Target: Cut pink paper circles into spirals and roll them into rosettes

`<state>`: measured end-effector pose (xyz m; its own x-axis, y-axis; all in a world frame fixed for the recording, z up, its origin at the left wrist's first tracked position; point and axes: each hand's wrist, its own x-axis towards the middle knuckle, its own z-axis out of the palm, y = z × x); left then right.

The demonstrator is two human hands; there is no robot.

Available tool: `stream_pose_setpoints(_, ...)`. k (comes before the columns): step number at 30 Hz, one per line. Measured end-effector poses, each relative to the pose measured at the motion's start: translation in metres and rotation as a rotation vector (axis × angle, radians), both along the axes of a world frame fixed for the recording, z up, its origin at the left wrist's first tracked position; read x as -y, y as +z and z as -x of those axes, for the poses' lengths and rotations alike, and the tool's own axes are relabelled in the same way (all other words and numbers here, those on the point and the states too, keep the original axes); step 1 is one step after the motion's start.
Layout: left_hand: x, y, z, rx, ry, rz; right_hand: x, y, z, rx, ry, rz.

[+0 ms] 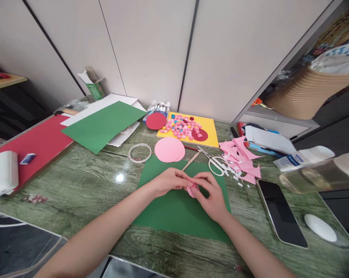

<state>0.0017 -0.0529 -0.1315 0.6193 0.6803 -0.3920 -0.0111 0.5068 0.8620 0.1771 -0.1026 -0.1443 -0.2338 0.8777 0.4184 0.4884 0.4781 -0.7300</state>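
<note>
Over a dark green sheet [174,216], my left hand [172,181] and my right hand [210,195] meet, both closed on one small piece of pink paper [192,190]. The piece looks curled or rolled, partly hidden by my fingers. Just beyond my left hand lies a thin wooden stick [191,160]. Two overlapping pink paper circles [168,149] rest past the sheet's far edge. White-handled scissors [217,164] lie beyond my right hand, beside pink paper scraps [243,158].
Many small rolled paper pieces [180,125] cover a yellow sheet [211,131] at the back. A roll of tape [140,153] stands left of the circles. On the right are a phone [281,212], a white mouse [320,227] and a bottle [313,177]. Green paper [105,125] lies left.
</note>
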Motion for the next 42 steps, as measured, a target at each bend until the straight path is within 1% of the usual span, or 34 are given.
stream_pose_setpoints(2, -0.002, -0.001, 0.002, -0.026, -0.027, -0.021, 0.001, -0.001, 0.000, 0.009, 0.006, -0.009)
stream_pose_setpoints(4, -0.002, -0.002, 0.002, -0.027, -0.020, -0.044, 0.001, -0.002, 0.000, 0.030, -0.018, -0.025)
stream_pose_setpoints(7, 0.001, -0.003, -0.001, 0.015, 0.053, -0.070, 0.000, -0.005, 0.000, 0.061, -0.093, -0.055)
stream_pose_setpoints(10, 0.005, -0.004, -0.006, 0.050, 0.152, -0.062, 0.000, -0.006, 0.000, 0.079, -0.160, -0.077)
stream_pose_setpoints(12, 0.007, -0.006, -0.009, 0.062, 0.193, -0.054, -0.001, -0.006, 0.001, 0.088, -0.189, -0.088)
stream_pose_setpoints(18, 0.011, -0.010, -0.012, 0.113, 0.231, -0.012, -0.001, -0.004, 0.002, 0.074, -0.199, -0.077)
stream_pose_setpoints(22, 0.010, -0.005, -0.010, 0.091, 0.194, -0.007, -0.001, -0.002, 0.002, 0.056, -0.167, -0.032)
stream_pose_setpoints(25, 0.006, 0.000, -0.007, 0.056, 0.120, -0.027, -0.001, 0.000, 0.003, 0.059, -0.126, -0.003)
stream_pose_setpoints(28, 0.002, 0.002, -0.002, 0.013, 0.055, -0.071, 0.000, 0.002, 0.002, 0.059, -0.052, 0.007)
stream_pose_setpoints(34, -0.002, 0.006, 0.007, -0.071, -0.100, -0.128, 0.000, -0.001, 0.001, 0.071, 0.058, 0.017)
stream_pose_setpoints(38, 0.000, 0.008, 0.007, -0.086, -0.138, -0.147, 0.000, -0.004, 0.002, 0.091, 0.052, 0.014)
stream_pose_setpoints(42, 0.001, 0.009, 0.004, -0.096, -0.112, -0.133, 0.000, -0.003, 0.001, 0.090, -0.009, 0.001)
